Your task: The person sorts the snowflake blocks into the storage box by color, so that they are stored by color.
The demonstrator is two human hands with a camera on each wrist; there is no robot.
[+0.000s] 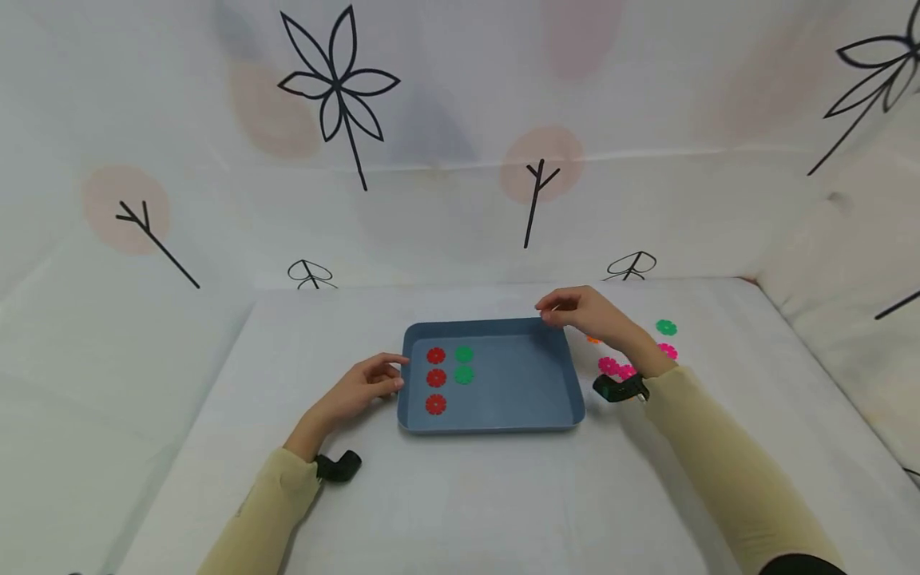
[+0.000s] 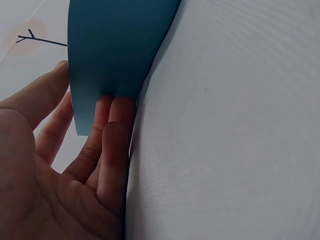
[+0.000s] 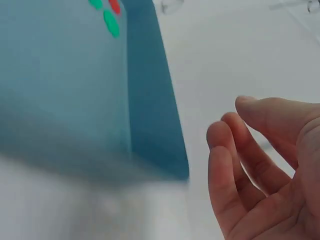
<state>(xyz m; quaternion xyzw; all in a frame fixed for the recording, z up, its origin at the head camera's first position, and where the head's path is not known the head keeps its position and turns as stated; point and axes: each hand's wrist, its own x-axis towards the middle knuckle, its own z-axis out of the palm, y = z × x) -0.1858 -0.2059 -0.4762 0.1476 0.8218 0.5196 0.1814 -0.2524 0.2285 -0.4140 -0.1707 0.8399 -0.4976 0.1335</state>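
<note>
A blue-grey tray point(image 1: 517, 383) lies on the white surface. Inside it, three red flower-shaped pieces point(image 1: 435, 378) form a column at the left, with two green flower-shaped pieces point(image 1: 463, 365) beside the upper two. My left hand point(image 1: 359, 389) is at the tray's left side; in the left wrist view its fingertips point(image 2: 120, 107) touch the outer wall. Over the tray's far right corner hovers my right hand point(image 1: 585, 311), fingers loosely bent. Nothing shows between its thumb and fingers point(image 3: 222, 150) in the right wrist view.
Right of the tray lie loose flower pieces: pink ones point(image 1: 608, 366), a green one point(image 1: 666, 327) and an orange one point(image 1: 592, 339), partly hidden by the right hand and forearm. A white cloth backdrop point(image 1: 446, 224) with drawn plants stands behind.
</note>
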